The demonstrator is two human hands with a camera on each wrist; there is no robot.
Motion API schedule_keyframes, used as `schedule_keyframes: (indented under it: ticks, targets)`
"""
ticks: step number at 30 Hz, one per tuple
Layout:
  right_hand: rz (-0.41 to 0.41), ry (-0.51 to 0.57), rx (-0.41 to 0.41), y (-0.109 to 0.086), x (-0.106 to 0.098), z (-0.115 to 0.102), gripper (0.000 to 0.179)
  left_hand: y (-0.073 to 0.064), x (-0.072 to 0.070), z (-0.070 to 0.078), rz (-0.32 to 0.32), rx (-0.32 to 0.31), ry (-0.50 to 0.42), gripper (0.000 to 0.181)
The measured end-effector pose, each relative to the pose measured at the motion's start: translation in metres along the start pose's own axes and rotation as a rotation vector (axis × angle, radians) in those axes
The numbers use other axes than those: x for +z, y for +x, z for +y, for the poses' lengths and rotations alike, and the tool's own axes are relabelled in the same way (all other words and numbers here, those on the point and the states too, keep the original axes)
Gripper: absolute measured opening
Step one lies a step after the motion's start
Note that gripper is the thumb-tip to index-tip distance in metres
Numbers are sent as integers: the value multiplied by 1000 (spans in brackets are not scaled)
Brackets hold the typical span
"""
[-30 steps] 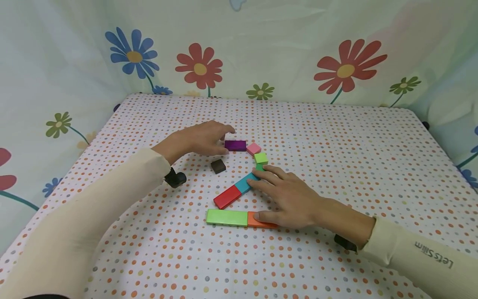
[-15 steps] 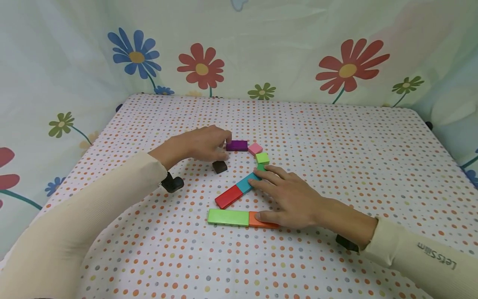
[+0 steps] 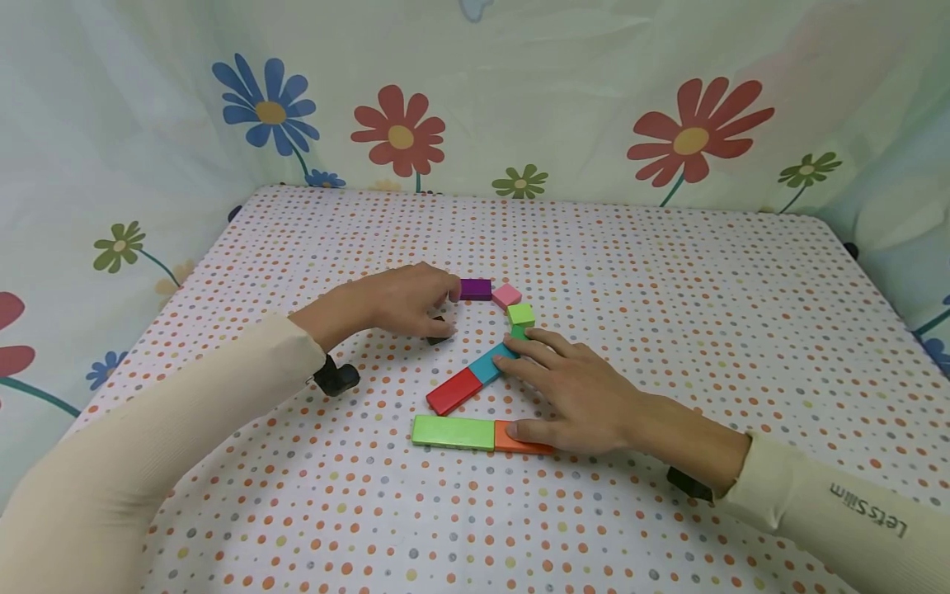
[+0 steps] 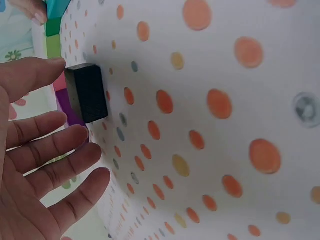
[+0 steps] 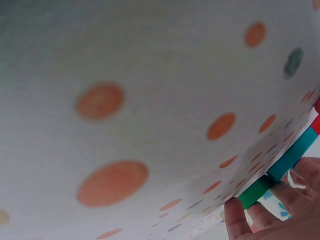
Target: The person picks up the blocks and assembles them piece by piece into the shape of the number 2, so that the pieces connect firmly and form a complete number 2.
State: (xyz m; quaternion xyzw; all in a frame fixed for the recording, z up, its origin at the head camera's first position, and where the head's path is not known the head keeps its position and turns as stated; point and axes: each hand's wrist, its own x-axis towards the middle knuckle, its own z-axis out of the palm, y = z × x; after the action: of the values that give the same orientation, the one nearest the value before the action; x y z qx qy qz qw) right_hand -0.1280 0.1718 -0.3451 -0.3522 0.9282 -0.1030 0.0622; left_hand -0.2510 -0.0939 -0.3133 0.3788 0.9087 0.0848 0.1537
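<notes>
My left hand [image 3: 411, 299] reaches over a small black block [image 4: 90, 94], its thumb against or just beside it and its fingers extended. In the head view this hand partly covers the block. Close to its index finger lies a purple block [image 3: 477, 289]. From there run a pink block [image 3: 507, 295], a light green cube [image 3: 520, 314], a green block [image 3: 518, 332], a blue block [image 3: 486, 365] and a red block [image 3: 454, 391]. My right hand [image 3: 582, 396] rests spread, fingertips at the green and blue blocks, thumb on an orange block [image 3: 527, 447] beside a long light green block [image 3: 453, 432].
The blocks lie on a white table cover [image 3: 668, 297] printed with coloured dots. Behind and at the sides hangs a pale curtain [image 3: 564, 99] with large printed flowers. A small black wrist camera [image 3: 337, 379] sits under the left wrist.
My left hand has moved from near the purple block toward me, down over the black block. My right hand and the row of blocks stay in place.
</notes>
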Motion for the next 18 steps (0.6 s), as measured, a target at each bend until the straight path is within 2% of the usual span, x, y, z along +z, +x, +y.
schedule_keyframes:
  ticks: [18]
  targets:
    - [16, -9, -12, 0, 0, 1, 80, -11, 8, 1, -22, -10, 25, 46]
